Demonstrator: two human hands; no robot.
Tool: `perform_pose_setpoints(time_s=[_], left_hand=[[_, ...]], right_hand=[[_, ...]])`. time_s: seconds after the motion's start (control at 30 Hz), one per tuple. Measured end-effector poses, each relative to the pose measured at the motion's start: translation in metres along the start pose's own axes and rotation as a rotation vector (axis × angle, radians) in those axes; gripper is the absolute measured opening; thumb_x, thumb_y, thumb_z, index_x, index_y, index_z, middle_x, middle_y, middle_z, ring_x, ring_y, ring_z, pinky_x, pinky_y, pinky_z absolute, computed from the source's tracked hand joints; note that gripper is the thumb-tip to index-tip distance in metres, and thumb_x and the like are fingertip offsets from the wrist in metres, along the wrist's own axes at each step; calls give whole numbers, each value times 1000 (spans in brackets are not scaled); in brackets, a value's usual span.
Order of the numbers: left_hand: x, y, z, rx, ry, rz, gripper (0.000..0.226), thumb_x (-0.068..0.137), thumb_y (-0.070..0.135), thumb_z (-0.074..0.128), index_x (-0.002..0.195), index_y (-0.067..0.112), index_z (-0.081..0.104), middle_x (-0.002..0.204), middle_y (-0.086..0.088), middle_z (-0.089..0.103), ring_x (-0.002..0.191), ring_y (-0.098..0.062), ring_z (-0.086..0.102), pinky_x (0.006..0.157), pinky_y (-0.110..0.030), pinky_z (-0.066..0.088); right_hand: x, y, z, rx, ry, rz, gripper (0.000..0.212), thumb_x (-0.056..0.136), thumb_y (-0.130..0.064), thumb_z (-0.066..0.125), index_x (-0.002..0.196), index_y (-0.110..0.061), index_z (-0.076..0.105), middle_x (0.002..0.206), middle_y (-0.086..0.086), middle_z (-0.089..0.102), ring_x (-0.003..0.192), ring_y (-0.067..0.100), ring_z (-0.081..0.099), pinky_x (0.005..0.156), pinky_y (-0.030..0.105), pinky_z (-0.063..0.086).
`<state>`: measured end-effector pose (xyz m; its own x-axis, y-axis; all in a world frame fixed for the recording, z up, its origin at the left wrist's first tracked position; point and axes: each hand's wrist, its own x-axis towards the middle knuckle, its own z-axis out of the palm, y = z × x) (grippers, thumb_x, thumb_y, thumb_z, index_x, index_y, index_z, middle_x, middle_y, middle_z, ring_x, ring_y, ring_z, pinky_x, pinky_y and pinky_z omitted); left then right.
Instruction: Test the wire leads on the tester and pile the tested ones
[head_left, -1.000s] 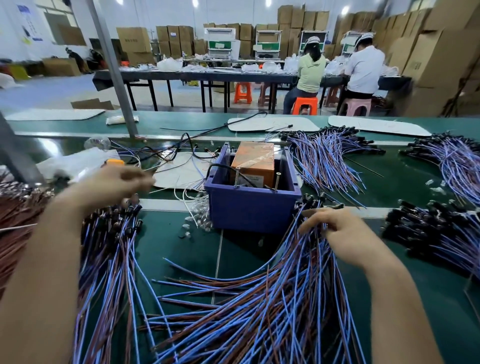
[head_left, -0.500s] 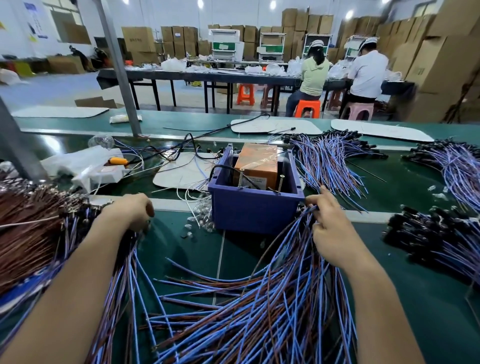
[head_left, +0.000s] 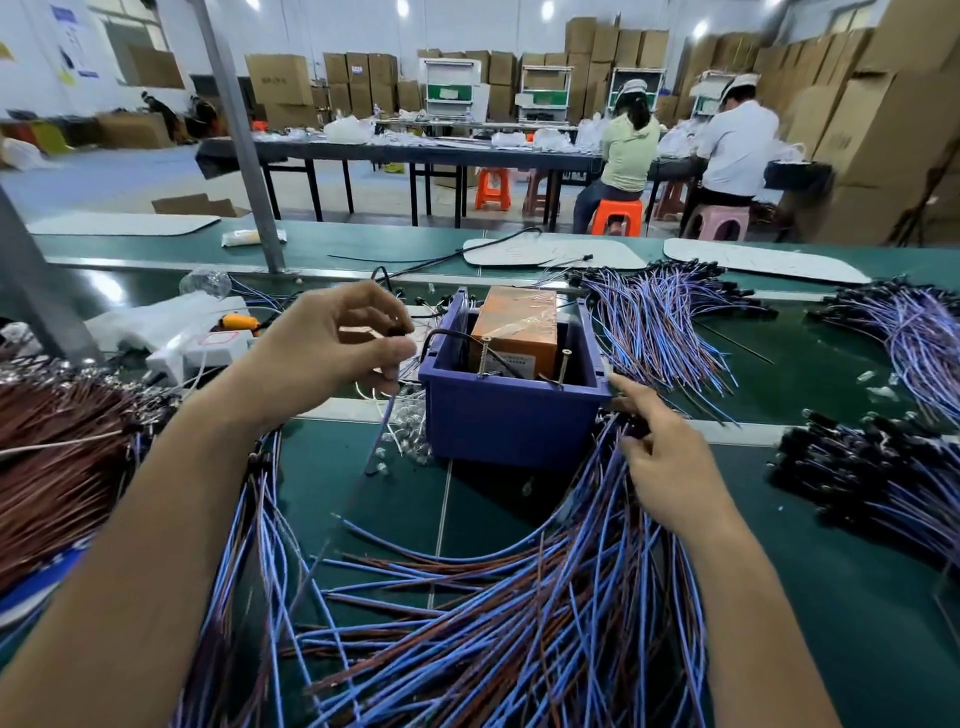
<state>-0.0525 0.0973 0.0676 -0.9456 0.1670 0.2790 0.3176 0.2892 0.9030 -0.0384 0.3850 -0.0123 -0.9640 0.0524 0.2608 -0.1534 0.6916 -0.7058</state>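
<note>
A blue plastic box (head_left: 511, 421) holds the orange tester (head_left: 519, 325), with two upright screws on its near rim. My left hand (head_left: 332, 348) is raised left of the box and pinches the black end of one wire lead (head_left: 363, 467), which hangs down blurred. My right hand (head_left: 660, 457) rests on the top of the big fan of blue and brown leads (head_left: 519, 623), its forefinger pointing at the box's right corner and its other fingers curled on black lead ends. A second pile of leads (head_left: 249, 519) lies under my left forearm.
Heaps of leads lie right of the box (head_left: 660, 322) and at the far right (head_left: 883, 478). Brown wires (head_left: 57, 457) are stacked at the left. A white device (head_left: 192, 348) and small clear bits (head_left: 410, 436) sit left of the box. Two people sit at a far table.
My left hand has lifted from the left pile up toward the box, carrying one lead. My right hand has shifted slightly down the fan of leads, forefinger now extended.
</note>
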Motion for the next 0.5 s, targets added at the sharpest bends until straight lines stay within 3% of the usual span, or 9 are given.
perform_pose_setpoints(time_s=[0.1, 0.17, 0.23, 0.3, 0.4, 0.5], left_hand=[[-6, 13, 5, -136, 17, 73, 14, 73, 17, 69, 84, 14, 60, 84, -5, 72, 66, -13, 67, 64, -23, 57], [-8, 19, 6, -237, 52, 126, 12, 76, 13, 63, 84, 13, 55, 90, -5, 74, 73, -13, 68, 67, -22, 57], [-9, 22, 7, -415, 62, 179, 11, 78, 7, 58, 83, 13, 50, 91, -5, 74, 80, -15, 70, 73, -22, 56], [-8, 23, 9, -566, 21, 247, 13, 81, 1, 53, 81, 13, 49, 93, -4, 73, 88, -17, 70, 79, -24, 55], [-10, 23, 16, -625, -108, 295, 21, 81, 0, 54, 75, 19, 58, 99, -3, 72, 96, -20, 69, 84, -25, 54], [-15, 22, 22, -517, -348, 297, 25, 80, -6, 59, 77, 19, 61, 100, -5, 69, 93, -21, 69, 84, -28, 54]], right_hand=[[0, -3, 0, -15, 38, -11, 56, 91, 3, 54, 136, -29, 48, 122, 1, 53, 89, 14, 51, 90, 27, 43], [0, -12, -3, 8, 86, -7, 37, 91, -3, 58, 119, -27, 58, 106, 3, 55, 80, 13, 56, 80, 25, 44], [-3, -25, -11, 222, 69, 41, 10, 93, -12, 59, 94, -19, 65, 83, 5, 63, 63, 13, 58, 64, 24, 47], [-11, -42, -19, 684, -156, 126, 26, 95, -29, 52, 92, -9, 67, 69, 13, 65, 51, 18, 62, 48, 23, 46], [-20, -73, -24, 1097, -560, 212, 60, 86, -54, 35, 116, -9, 61, 83, 20, 72, 61, 27, 70, 47, 26, 52], [-22, -95, -21, 1286, -531, 245, 59, 94, -50, 28, 118, -6, 59, 100, 15, 73, 77, 28, 73, 60, 30, 60]])
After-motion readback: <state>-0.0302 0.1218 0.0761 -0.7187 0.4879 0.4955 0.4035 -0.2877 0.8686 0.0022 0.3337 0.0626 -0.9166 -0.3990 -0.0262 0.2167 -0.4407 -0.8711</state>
